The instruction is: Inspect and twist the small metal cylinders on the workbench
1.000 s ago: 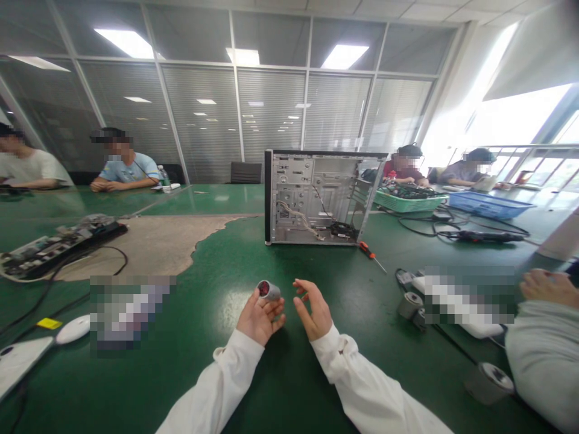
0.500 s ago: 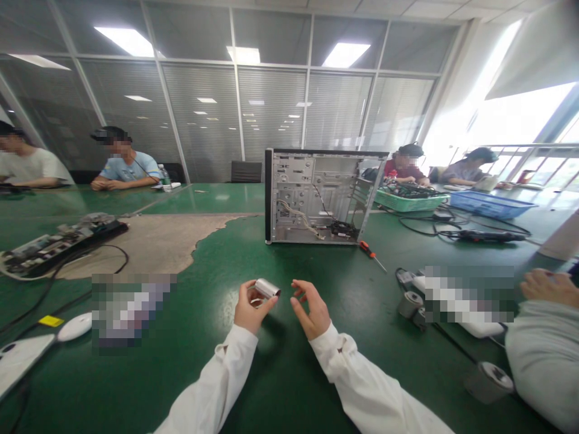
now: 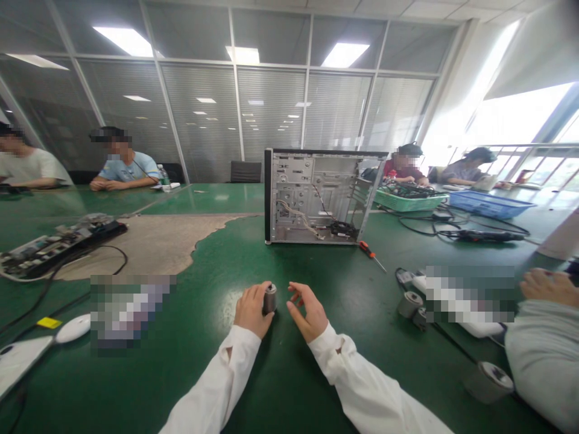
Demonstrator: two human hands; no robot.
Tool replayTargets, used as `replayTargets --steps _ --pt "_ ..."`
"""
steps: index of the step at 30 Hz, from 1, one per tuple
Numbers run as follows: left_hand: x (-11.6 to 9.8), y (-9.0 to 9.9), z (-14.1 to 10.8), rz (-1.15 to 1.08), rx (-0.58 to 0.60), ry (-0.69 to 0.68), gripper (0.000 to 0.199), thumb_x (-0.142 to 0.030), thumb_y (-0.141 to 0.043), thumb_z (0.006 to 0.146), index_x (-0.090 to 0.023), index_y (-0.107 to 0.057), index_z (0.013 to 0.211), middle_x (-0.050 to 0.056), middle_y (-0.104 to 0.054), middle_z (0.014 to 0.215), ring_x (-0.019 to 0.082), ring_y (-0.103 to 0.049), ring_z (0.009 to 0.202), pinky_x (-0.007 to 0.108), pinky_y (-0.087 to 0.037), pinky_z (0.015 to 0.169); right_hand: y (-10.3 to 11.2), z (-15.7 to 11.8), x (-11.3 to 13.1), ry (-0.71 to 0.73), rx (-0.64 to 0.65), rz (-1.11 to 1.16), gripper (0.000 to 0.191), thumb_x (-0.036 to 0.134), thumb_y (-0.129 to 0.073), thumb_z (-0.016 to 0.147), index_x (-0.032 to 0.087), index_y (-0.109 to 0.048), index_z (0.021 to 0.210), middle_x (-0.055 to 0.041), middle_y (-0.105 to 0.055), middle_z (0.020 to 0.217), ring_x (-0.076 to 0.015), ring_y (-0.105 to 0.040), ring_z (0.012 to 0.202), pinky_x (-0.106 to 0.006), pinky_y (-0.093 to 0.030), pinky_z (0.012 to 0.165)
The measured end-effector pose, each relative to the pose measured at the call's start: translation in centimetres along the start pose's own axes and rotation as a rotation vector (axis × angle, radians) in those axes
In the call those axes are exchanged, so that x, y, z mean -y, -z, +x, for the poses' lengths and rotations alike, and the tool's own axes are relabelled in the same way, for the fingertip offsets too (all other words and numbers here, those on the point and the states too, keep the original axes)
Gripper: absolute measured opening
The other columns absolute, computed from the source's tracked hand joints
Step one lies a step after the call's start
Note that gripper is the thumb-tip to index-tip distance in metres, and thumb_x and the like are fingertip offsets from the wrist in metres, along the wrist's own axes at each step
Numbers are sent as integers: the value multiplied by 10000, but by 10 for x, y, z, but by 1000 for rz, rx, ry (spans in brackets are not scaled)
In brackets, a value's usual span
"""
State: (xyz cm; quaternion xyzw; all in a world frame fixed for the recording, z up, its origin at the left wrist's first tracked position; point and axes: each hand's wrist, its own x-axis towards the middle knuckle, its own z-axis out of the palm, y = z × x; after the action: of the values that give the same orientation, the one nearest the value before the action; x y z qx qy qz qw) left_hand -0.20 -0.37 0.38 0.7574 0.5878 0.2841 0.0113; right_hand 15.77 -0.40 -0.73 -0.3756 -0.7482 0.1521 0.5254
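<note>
So the left hand (image 3: 251, 310) has a small metal cylinder (image 3: 270, 299) in its fingers (image 3: 257, 295), wrapped snugly round the side. The cylinder stands upright right at the green worktop (image 3: 348, 367), though I can't tell if it's actually touching down. The right hand (image 3: 307, 313) is empty, its fingers (image 3: 298, 295) half open and loosely curled, hovering just beside the cylinder without touching it. Straight ahead there's an open PC case (image 3: 316, 199) standing on the worktop with a cable bundle (image 3: 298, 214) showing inside, and a small orange-handled screwdriver (image 3: 368, 248) lying just off its front right corner. Over to the right sit two more squat grey cylinders (image 3: 409, 304) near a pixelated white object (image 3: 470, 301), and a co-worker's hand (image 3: 549, 287) rests at the edge of the view above a grey sleeve (image 3: 538, 355). Left of the hands there's a white mouse (image 3: 72, 329).
</note>
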Motion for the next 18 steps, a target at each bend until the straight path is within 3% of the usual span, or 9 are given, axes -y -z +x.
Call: replayTargets --steps 6,10,14,18 --pt "-3 -6 -3 -205 -20 -24 503 -226 -582 601 -188 -389 1064 86 -488 1042 238 -450 984 391 -361 819 0 0 0 1 14 -6 384 191 -440 744 185 -373 1121 -73 -504 951 -131 -509 732 -272 -458 626" --pt "3 -20 -3 -486 -81 99 596 -250 -588 601 -148 -298 1110 90 -504 966 211 -501 923 395 -367 834 0 0 0 16 5 -17 373 191 -431 747 185 -381 1116 -71 -508 940 -131 -514 725 -270 -459 623" --pt "9 -27 -1 -615 -75 232 484 -253 -626 556 -152 -423 984 95 -518 972 220 -501 945 394 -373 835 0 1 0 55 15 -34 346 182 -428 745 186 -404 1090 -74 -504 930 -132 -513 718 -270 -461 620" --pt "9 -25 1 -723 -25 322 399 -243 -637 538 -152 -461 884 74 -559 901 194 -552 844 357 -404 793 1 1 1 54 37 -48 302 173 -431 738 190 -452 1039 -79 -489 956 -128 -513 711 -268 -463 630"
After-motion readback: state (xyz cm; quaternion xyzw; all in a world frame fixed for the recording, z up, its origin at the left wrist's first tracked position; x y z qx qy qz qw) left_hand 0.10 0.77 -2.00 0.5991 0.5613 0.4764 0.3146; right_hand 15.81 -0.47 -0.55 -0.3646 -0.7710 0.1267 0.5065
